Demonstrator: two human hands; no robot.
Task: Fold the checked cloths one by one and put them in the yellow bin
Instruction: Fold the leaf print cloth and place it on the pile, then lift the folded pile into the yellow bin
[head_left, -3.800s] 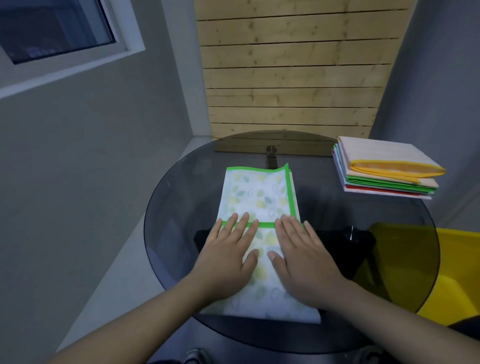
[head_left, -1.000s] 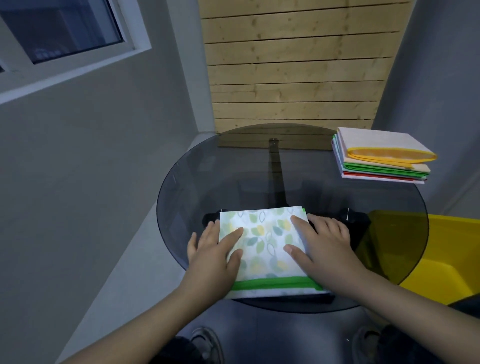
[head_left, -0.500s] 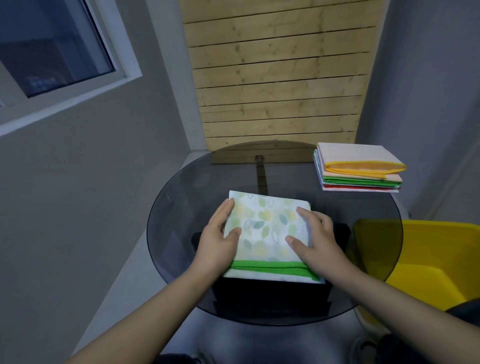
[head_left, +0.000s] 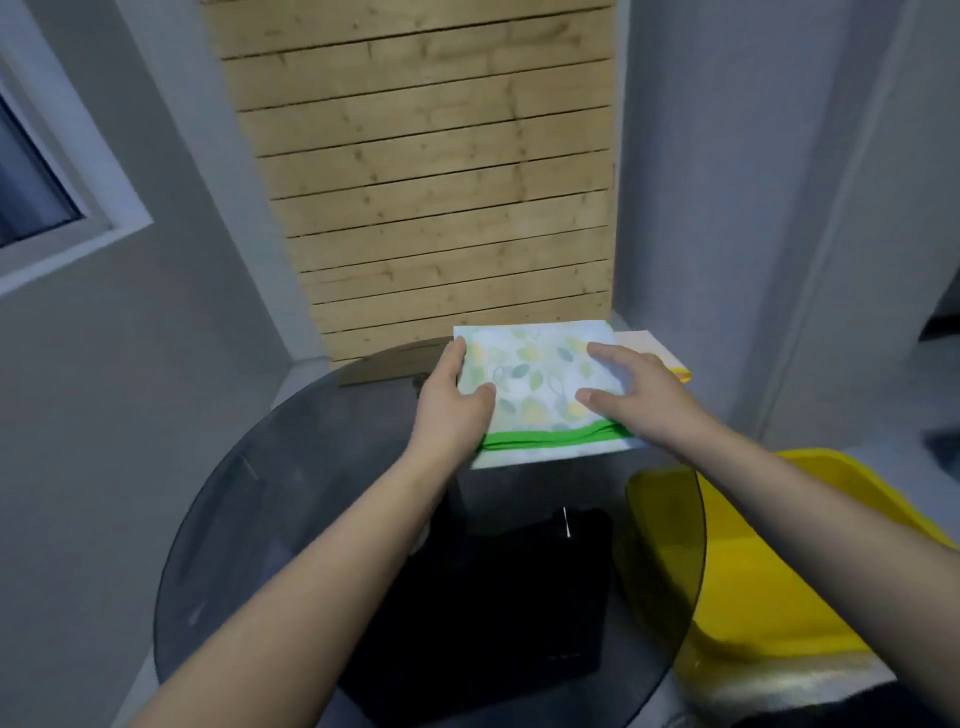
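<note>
Folded cloth now lifted off worktop, one in play. Left hand and right hand both grip its sides, fingers curled. One yellow bin lower right, one stack behind.

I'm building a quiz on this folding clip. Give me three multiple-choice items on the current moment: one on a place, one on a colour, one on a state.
1. Where is the yellow bin?
A. on the glass table
B. beside the table, on the person's right
C. under the window

2. What colour is the folded cloth's border?
A. red
B. blue
C. green

3. How is the cloth held?
A. by both hands
B. by the left hand alone
C. lying untouched

Key: 1 B, the bin sits off the glass table's right edge. 2 C, a green band runs along its near edge. 3 A, the left hand and right hand grip opposite sides.
</note>
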